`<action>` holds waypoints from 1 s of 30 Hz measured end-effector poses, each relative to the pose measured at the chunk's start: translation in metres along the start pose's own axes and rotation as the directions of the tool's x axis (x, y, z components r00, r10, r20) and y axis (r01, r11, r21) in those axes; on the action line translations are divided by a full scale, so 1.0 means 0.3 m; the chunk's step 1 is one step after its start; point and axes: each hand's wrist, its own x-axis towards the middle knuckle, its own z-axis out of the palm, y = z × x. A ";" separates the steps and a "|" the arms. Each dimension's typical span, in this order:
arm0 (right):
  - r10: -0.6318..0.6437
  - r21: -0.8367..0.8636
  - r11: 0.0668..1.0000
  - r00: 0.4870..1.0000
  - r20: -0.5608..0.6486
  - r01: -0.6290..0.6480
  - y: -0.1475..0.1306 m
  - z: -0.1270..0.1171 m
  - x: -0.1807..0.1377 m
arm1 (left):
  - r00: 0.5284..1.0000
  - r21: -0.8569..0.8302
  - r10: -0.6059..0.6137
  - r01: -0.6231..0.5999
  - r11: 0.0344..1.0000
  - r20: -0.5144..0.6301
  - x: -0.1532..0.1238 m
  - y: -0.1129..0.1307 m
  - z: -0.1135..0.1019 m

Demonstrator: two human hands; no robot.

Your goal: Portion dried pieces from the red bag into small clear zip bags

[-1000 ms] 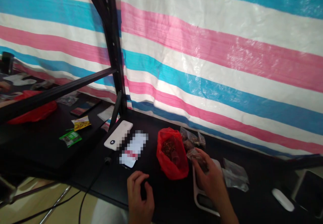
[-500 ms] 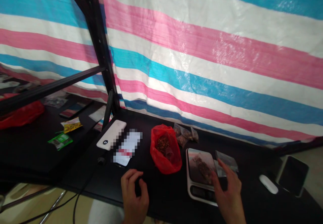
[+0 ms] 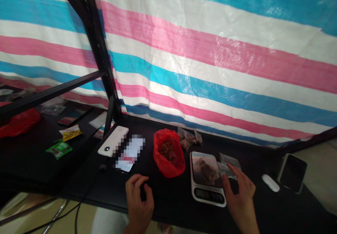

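A small filled clear bag [image 3: 207, 170] lies on the shiny plate of a white kitchen scale [image 3: 207, 195]. My right hand [image 3: 240, 197] rests just right of the scale, fingers spread, its fingertips touching the empty clear bags [image 3: 229, 162] there. My left hand [image 3: 138, 199] sits near the front edge of the black table [image 3: 171, 199], fingers curled over something dark I cannot make out. Between the hands stands an open red plastic bag [image 3: 168, 153] of reddish-brown dried bits. A few filled small bags [image 3: 188, 138] lie behind it.
A white power bank [image 3: 113, 141] and a blurred card lie left of the red bag. A white mouse [image 3: 270, 183] and a dark phone [image 3: 292, 172] are at the right. Black rack posts [image 3: 92, 47] rise at the left; snack packets [image 3: 59, 149] lie on the neighbouring table. A striped tarp hangs behind.
My right hand left the small bag on the scale plate and moved right to the empty clear bags. The left hand stayed put. The view swung right.
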 end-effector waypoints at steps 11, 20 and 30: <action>0.236 -0.183 0.965 0.930 0.281 -0.190 -0.048 0.071 0.037 | 0.998 0.043 0.056 -0.057 0.997 0.032 0.004 0.009 0.001; 0.261 -0.254 0.951 0.901 0.347 -0.177 -0.081 0.126 0.027 | 0.995 0.045 0.090 -0.091 0.995 0.034 0.004 0.008 0.002; -0.090 0.197 0.980 0.875 0.476 -0.006 -0.286 0.195 0.161 | 0.998 0.030 0.062 -0.063 0.998 0.026 0.004 0.012 0.002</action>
